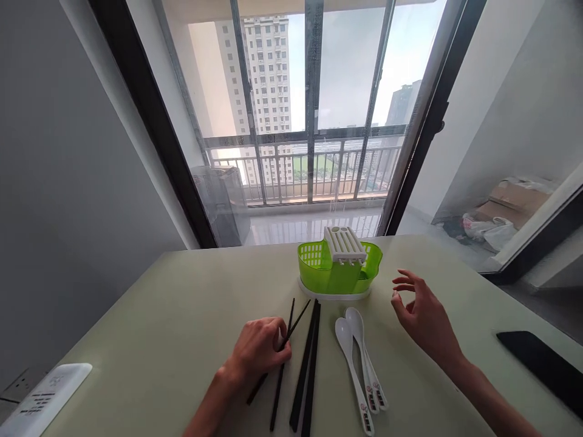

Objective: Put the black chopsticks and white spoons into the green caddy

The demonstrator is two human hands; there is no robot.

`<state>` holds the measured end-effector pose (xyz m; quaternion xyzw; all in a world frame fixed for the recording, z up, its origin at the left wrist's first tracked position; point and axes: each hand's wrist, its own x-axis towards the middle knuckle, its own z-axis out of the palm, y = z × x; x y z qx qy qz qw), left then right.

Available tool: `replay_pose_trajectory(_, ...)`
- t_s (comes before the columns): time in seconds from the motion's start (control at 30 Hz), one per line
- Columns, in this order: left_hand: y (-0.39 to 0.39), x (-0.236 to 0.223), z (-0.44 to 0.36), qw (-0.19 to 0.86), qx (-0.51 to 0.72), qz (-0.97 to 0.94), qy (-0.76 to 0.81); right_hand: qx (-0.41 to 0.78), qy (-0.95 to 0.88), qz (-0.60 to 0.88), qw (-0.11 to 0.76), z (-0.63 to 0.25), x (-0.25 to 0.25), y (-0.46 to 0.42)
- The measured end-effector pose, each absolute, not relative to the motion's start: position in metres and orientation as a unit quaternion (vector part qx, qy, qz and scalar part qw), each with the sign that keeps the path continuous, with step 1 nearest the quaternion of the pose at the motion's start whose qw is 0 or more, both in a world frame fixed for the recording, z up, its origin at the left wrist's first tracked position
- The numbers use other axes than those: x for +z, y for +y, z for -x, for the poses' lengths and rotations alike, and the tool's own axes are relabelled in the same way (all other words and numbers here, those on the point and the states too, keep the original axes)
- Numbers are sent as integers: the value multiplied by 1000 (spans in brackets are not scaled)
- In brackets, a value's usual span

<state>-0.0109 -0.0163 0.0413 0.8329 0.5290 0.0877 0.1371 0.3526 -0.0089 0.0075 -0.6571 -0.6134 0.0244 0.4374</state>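
My left hand (pixel 262 347) is low over the table, its thumb and fingers closed round a dark chopstick (pixel 298 320). A second chopstick (pixel 277 397) crosses under it at a slant; whether my fingers grip that one too, I cannot tell. Just to the right lie several more dark chopsticks (pixel 306 370), side by side. White spoons (pixel 350 349) with printed handle ends rest beyond those, bowls pointing away from me. My right hand (pixel 423 309) hovers to the right of the spoons, fingers curved and apart, holding nothing. Behind the spoons stands a green basket (pixel 314 279) with a white slotted top (pixel 345 244).
A black flat object (pixel 542 364) lies at the right edge of the pale table (pixel 191 315). At the left front corner is a white box-like item (pixel 54 394) with printing. Beyond the table's far edge, a dark-framed doorway opens onto a balcony with a railing (pixel 328 176).
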Motion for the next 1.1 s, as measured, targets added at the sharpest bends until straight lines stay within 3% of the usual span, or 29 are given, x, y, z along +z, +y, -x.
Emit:
replay_pose_trajectory(0.37, 0, 42, 38, 9, -2, -733, 680, 124, -693, 547, 454, -297, 57, -52)
replay_pose_trajectory(0.6, 3, 27, 39, -39, 5, -738, 674, 190, -748, 441, 458, -242, 83, -29)
replay_pose_trajectory(0.7, 1, 30, 40, -1, 95, -711, 696, 198, -759, 408, 467, -216, 98, -12)
replay_pose_trajectory(0.9, -11, 57, 28, 224, 477, -624, 577, 193, -732, 393, 522, -175, 130, 17)
replay_pose_trajectory(1.0, -17, 61, 15, 315, 542, -581, 518, 199, -743, 394, 504, -168, 142, 22)
replay_pose_trajectory(1.1, -20, 55, 3, 352, 547, -559, 515, 227, -794, 370, 426, -170, 148, 20)
